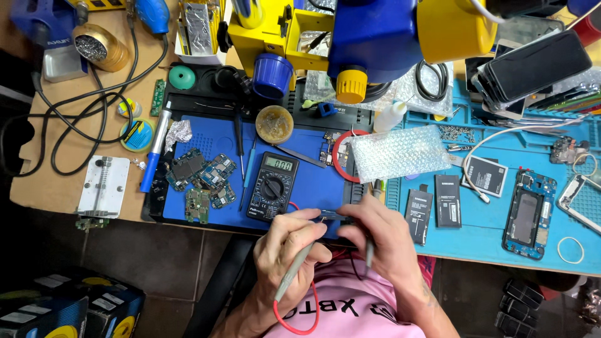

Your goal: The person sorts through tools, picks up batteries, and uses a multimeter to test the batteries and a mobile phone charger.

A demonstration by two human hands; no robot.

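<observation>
Your left hand pinches a grey meter probe with a red lead and your right hand closes around a second, dark probe, both tips meeting on a small circuit board at the blue mat's near edge, just beside the black digital multimeter.

Bare blue mat between multimeter and bubble wrap.

Bright, even light fell from above on the counter, with only soft, short shadows. The floor below the counter's near edge was dim. The microscope at the top was blurred; edges bent slightly outward.
</observation>
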